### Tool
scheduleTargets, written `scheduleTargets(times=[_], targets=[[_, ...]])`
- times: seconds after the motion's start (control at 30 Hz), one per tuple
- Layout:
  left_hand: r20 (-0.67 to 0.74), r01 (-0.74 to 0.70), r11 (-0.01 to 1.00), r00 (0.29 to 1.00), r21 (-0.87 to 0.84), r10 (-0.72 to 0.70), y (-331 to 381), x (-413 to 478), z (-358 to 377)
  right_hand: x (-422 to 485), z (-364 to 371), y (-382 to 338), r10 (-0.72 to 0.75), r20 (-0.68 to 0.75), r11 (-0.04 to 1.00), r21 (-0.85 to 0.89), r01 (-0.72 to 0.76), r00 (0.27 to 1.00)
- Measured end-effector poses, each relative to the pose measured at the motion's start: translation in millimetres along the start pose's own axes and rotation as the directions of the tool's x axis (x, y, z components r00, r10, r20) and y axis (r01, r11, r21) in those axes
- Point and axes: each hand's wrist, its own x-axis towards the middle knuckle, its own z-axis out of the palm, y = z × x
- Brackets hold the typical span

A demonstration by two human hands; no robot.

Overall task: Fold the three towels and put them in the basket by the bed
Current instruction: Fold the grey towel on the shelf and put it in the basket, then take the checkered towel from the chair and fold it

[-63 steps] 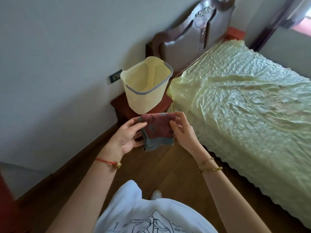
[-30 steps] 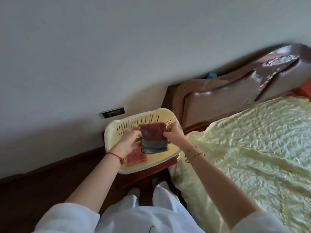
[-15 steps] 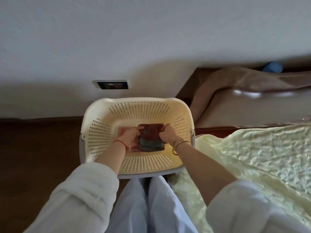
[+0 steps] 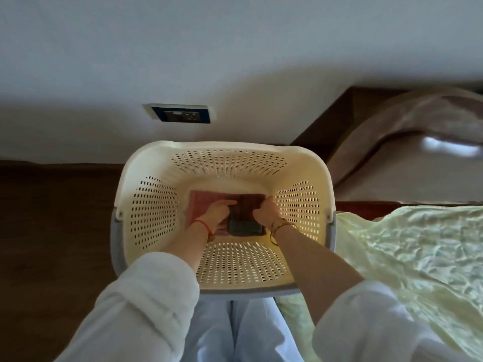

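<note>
Folded towel (image 4: 245,218), dark red over grey, down at the bottom of the basket (image 4: 122,184). Lies partly over a pink towel (image 4: 200,202) already flat on the left of the floor. Gripped on both sides: left hand (image 4: 218,214) curled on its left edge, right hand (image 4: 265,211) pinching its right edge, likely to stop the folds springing open while setting it down. Some spare floor toward the left wall; right knuckles close to the perforated right wall, so little slack there. Cleanest exit, by judgement: straight up through the open top. Bedspread (image 4: 405,257) lying against the basket's right side.
</note>
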Motion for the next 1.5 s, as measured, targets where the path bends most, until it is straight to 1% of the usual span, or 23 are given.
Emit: scheduleTargets(times=[0.07,0.13,0.2,0.27,0.33,0.37,0.43,0.47,0.6,0.67,0.77,0.83,0.93,1.03,1.1,1.17,1.27,1.37,1.5], targets=[[-0.019,-0.058,0.996,0.998,0.067,0.060,3.0,-8.8,-5.8,-9.5,-5.8,-1.3,0.001,-0.004,0.996,-0.087,-0.001,1.000],[0.000,-0.105,0.988,0.994,0.115,0.106,6.6,-20.6,-15.8,-22.0,-13.3,-4.9,-0.019,-0.033,0.982,-0.187,0.013,0.999],[0.039,-0.135,0.983,0.991,0.128,0.131,12.9,-39.8,-26.4,-38.5,-23.3,-11.4,-0.077,-0.031,0.976,-0.205,0.069,0.997],[0.050,-0.188,0.970,0.982,0.155,0.183,20.8,-66.3,-36.0,-60.5,-33.0,-19.2,-0.166,-0.002,0.978,-0.126,0.164,0.986],[0.034,-0.251,0.956,0.968,0.149,0.249,27.2,-95.4,-44.5,-85.4,-41.9,-26.4,-0.256,0.029,0.965,0.060,0.254,0.966],[0.024,-0.283,0.951,0.959,0.127,0.283,28.6,-108.3,-48.8,-100.0,-46.7,-30.4,-0.286,0.041,0.949,0.148,0.277,0.957],[0.018,-0.357,0.930,0.934,0.093,0.357,30.7,-139.9,-55.4,-127.8,-54.9,-38.9,-0.317,0.080,0.926,0.242,0.290,0.945],[0.005,-0.385,0.920,0.923,0.080,0.386,30.5,-156.7,-58.2,-141.7,-58.4,-41.6,-0.344,0.095,0.913,0.265,0.310,0.934],[-0.072,-0.455,0.886,0.890,-0.091,0.450,17.3,-215.4,-70.5,-199.1,-65.5,-51.3,-0.490,0.101,0.842,0.312,0.440,0.866],[-0.129,-0.517,0.847,0.855,-0.125,0.502,1.0,-247.8,-77.7,-228.4,-64.9,-53.6,-0.555,0.115,0.806,0.317,0.500,0.824],[-0.237,-0.654,0.736,0.753,-0.174,0.613,-37.3,-294.8,-92.4,-270.8,-56.7,-58.9,-0.650,0.167,0.746,0.325,0.581,0.741],[-0.322,-0.720,0.654,0.691,-0.233,0.647,-65.6,-321.9,-101.9,-294.7,-47.3,-62.6,-0.702,0.221,0.708,0.319,0.630,0.677],[-0.473,-0.762,0.546,0.645,-0.347,0.600,-109.8,-360.7,-111.5,-327.0,-27.2,-67.8,-0.748,0.330,0.662,0.307,0.684,0.576],[-0.662,-0.801,0.462,0.586,-0.382,0.468,-155.2,-391.1,-117.5,-360.0,-1.1,-75.5,-0.771,0.400,0.625,0.321,0.712,0.497],[-0.742,-0.819,0.379,0.560,-0.430,0.368,-185.5,-407.2,-123.0,-382.1,20.0,-78.5,-0.771,0.462,0.603,0.311,0.734,0.438],[-0.802,-0.843,0.311,0.524,-0.439,0.288,-216.1,-419.3,-132.8,-399.6,44.9,-79.8,-0.755,0.536,0.580,0.279,0.765,0.377],[-0.868,-0.878,0.249,0.458,-0.409,0.191,-258.3,-432.2,-152.1,-421.7,87.2,-82.4,-0.712,0.633,0.532,0.203,0.822,0.305],[-0.915,-0.911,0.203,0.386,-0.359,0.119,-295.4,-441.2,-177.9,-444.7,136.3,-88.0,-0.656,0.714,0.491,0.158,0.857,0.245],[-0.943,-0.932,0.151,0.331,-0.329,-0.007,-337.7,-456.0,-228.3,-481.1,212.9,-101.3,-0.576,0.806,0.417,0.148,0.897,0.135]])
